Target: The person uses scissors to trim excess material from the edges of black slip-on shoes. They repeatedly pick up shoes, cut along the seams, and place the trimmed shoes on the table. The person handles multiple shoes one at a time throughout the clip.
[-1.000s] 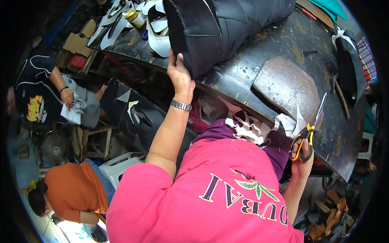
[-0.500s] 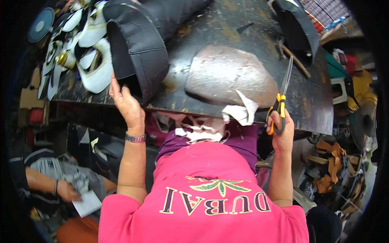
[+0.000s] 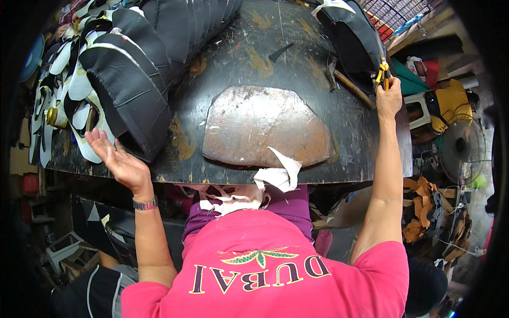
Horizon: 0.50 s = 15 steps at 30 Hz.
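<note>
My left hand [image 3: 122,167] is open, palm up and fingers spread, at the near edge of a row of black stitched leather pieces [image 3: 119,90] that look like shoe uppers. Pale cut-out pieces [image 3: 85,140] lie just left of it. Out at the table's right side, my right hand [image 3: 389,99] is closed around the yellow-and-black handles of scissors [image 3: 383,74]. Their blades are hard to make out against another black stitched piece [image 3: 344,42] with a white edge.
A worn flat slab [image 3: 265,124] sits mid-table, with white scraps [image 3: 281,177] at its near edge and more scraps [image 3: 236,202] on my lap. Beside the right-hand black piece lies a hammer [image 3: 352,89]. A fan [image 3: 462,146] stands beyond the table's right end.
My left hand has come off the black piece's edge and opened. My right hand has carried the scissors farther forward, to the right-hand black piece. The head view has shifted.
</note>
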### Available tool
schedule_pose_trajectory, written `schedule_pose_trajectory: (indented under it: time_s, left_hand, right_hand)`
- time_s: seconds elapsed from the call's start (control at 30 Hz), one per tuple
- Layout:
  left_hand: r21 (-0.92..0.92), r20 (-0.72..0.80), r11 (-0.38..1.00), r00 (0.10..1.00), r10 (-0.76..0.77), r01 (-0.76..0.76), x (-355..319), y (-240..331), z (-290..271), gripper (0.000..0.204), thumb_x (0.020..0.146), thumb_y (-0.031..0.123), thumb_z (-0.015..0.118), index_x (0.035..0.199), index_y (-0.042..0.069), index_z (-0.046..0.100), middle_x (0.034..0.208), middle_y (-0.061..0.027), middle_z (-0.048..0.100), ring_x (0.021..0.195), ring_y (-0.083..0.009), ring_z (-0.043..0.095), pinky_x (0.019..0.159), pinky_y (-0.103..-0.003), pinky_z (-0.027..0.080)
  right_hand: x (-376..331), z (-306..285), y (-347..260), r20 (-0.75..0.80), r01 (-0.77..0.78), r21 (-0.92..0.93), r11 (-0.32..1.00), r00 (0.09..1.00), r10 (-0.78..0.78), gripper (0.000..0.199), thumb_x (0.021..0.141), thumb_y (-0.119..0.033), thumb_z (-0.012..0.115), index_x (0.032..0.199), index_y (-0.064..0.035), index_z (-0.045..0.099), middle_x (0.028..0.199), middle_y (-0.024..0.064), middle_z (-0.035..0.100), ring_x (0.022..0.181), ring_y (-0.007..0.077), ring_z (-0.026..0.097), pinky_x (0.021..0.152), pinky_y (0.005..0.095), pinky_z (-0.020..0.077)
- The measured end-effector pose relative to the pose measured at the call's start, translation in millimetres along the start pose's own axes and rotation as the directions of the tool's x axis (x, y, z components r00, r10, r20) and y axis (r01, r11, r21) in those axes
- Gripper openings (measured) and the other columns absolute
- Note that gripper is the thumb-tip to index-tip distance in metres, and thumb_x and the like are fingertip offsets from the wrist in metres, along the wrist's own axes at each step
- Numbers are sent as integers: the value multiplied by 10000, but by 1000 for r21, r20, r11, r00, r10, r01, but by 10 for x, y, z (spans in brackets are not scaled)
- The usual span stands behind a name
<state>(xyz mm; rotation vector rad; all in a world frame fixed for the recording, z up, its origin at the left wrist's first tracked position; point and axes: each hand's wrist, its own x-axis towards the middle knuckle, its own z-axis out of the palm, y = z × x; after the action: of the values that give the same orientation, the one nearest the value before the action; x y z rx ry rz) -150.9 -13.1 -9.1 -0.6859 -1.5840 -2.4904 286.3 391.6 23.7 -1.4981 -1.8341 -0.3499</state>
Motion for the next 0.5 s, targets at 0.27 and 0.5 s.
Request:
schedule_pose_trajectory:
  time_s: [0.27, 0.5]
  left_hand:
    - [677, 488, 577, 866, 114, -457, 87, -80, 261, 893, 886, 397, 680, 1548, 73, 177, 1588, -165, 205, 1462, -430, 140, 1184, -526, 114]
    - [309, 303, 883, 917, 260, -352, 46, 76, 173, 864, 945, 347, 601, 1545, 31, 66, 1579, -190, 189, 1479, -336, 155, 1191, -475, 90]
  right_hand:
    - [207, 186, 112, -110, 122, 61, 991, 987, -115, 203, 777, -157, 711, 915, -106, 571, 752, 136, 665, 718, 350, 674, 651, 431, 518]
    - [534, -337, -235, -165, 132, 195, 972, 981, -100, 178, 772, -119, 700, 909, -46, 613, 783, 132, 666, 723, 270, 674, 698, 364, 513]
